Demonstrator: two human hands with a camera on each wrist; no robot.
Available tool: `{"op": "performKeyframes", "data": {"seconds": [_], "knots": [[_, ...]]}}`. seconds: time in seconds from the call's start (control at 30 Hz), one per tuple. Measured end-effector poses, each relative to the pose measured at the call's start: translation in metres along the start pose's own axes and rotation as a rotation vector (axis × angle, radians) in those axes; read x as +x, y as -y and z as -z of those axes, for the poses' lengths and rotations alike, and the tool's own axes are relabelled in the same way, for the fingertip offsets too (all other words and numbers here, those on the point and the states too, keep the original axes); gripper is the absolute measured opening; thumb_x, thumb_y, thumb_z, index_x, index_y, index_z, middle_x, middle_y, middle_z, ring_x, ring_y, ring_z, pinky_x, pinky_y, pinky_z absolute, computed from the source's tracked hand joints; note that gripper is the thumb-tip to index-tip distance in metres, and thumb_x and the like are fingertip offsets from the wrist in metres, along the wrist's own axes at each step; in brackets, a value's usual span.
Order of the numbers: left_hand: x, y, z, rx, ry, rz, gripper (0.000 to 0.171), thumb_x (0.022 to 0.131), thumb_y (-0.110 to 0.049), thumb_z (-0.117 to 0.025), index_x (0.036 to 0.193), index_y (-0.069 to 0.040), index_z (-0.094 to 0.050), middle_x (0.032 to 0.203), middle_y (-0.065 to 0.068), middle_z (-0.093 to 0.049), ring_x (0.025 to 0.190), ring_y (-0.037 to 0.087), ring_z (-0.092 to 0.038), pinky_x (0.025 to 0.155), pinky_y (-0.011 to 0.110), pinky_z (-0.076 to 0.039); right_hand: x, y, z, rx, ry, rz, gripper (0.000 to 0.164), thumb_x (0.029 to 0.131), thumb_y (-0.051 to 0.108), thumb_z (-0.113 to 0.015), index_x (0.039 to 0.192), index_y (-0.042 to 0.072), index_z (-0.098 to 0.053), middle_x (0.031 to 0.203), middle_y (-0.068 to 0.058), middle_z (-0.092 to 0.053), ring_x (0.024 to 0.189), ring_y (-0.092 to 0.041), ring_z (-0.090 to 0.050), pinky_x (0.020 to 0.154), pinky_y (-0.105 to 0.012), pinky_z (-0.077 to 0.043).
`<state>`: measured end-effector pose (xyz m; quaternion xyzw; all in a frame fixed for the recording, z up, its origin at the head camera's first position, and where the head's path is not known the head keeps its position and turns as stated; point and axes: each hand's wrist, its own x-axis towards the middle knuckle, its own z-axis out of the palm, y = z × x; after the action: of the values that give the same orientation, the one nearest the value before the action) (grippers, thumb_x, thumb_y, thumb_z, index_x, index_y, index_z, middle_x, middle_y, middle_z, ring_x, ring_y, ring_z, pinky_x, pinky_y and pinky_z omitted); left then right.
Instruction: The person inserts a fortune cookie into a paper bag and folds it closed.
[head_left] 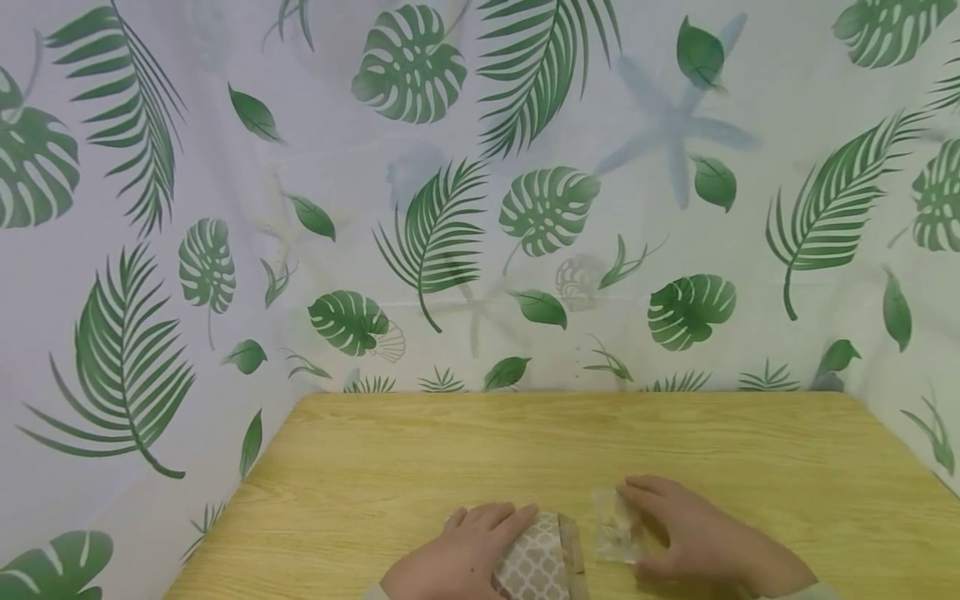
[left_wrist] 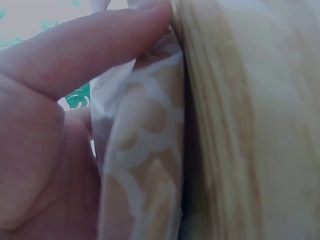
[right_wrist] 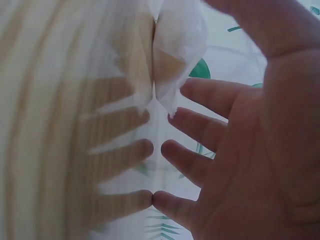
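Note:
In the head view, my left hand (head_left: pixel 461 554) holds a flat beige packet (head_left: pixel 534 560) with a white lattice pattern against the table. Its fingers lie over the packet's far left part; in the left wrist view the thumb (left_wrist: pixel 95 47) lies along the packet's side. A small clear plastic bag (head_left: pixel 615 529) lies just right of the packet. My right hand (head_left: pixel 693 533) is beside this bag, fingers spread and fairly straight, the index fingertip right at its edge. Something tan shows through the bag (right_wrist: pixel 172 55) in the right wrist view.
The wood-grain table (head_left: pixel 420 450) spreads out beyond both hands. Behind and beside it hangs a white cloth (head_left: pixel 322 258) printed with green leaves and pale starfish. The table's far edge meets this cloth.

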<state>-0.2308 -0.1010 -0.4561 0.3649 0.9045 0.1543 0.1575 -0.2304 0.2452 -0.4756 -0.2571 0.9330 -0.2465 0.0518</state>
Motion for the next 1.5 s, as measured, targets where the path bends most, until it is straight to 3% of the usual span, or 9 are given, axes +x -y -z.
{"op": "performKeyframes", "data": {"seconds": [0.2,0.5,0.97,1.23,1.5], "knots": [[0.0006,0.0025,-0.0013,0.009,-0.003,-0.007,0.108,0.078,-0.074,-0.071,0.163,-0.029,-0.021,0.160,0.003,-0.033,0.146,0.024,-0.030,0.112,0.064,-0.027,0.0012,0.0032,-0.0026,-0.017,0.000,-0.020,0.097,0.073,0.056,-0.084,0.147,0.003,-0.050,0.149,-0.020,-0.046,0.135,-0.046,-0.042,0.107,-0.066,-0.034],[0.0009,0.0057,-0.0035,0.009,-0.019,-0.019,0.110,0.077,-0.072,-0.073,0.163,-0.030,-0.019,0.161,0.004,-0.032,0.146,0.024,-0.029,0.111,0.066,-0.027,0.0039,0.0089,-0.0010,-0.002,0.056,-0.132,0.084,0.076,0.051,-0.082,0.146,0.014,-0.055,0.146,-0.009,-0.050,0.135,-0.037,-0.045,0.108,-0.061,-0.036],[0.0018,0.0066,-0.0042,-0.008,-0.004,-0.006,0.109,0.077,-0.071,-0.074,0.163,-0.032,-0.019,0.161,0.003,-0.031,0.147,0.024,-0.029,0.113,0.064,-0.025,-0.0017,0.0085,-0.0016,-0.013,0.068,-0.077,0.095,0.073,0.057,-0.083,0.150,0.012,-0.050,0.151,-0.013,-0.045,0.136,-0.040,-0.042,0.105,-0.065,-0.037],[0.0010,0.0055,-0.0037,-0.012,0.001,0.007,0.109,0.077,-0.070,-0.076,0.163,-0.033,-0.019,0.161,0.002,-0.032,0.147,0.023,-0.029,0.113,0.064,-0.024,0.0000,0.0094,-0.0016,0.002,0.064,-0.117,0.081,0.077,0.053,-0.082,0.145,0.016,-0.057,0.146,-0.006,-0.049,0.134,-0.036,-0.045,0.106,-0.063,-0.038],[0.0021,0.0050,-0.0040,-0.024,0.005,0.009,0.108,0.077,-0.071,-0.074,0.163,-0.033,-0.020,0.161,0.001,-0.032,0.147,0.023,-0.028,0.114,0.063,-0.023,0.0010,0.0054,-0.0012,-0.023,0.067,-0.069,0.064,0.082,0.055,-0.078,0.133,0.018,-0.067,0.130,0.005,-0.055,0.120,-0.023,-0.052,0.102,-0.056,-0.045]]}}
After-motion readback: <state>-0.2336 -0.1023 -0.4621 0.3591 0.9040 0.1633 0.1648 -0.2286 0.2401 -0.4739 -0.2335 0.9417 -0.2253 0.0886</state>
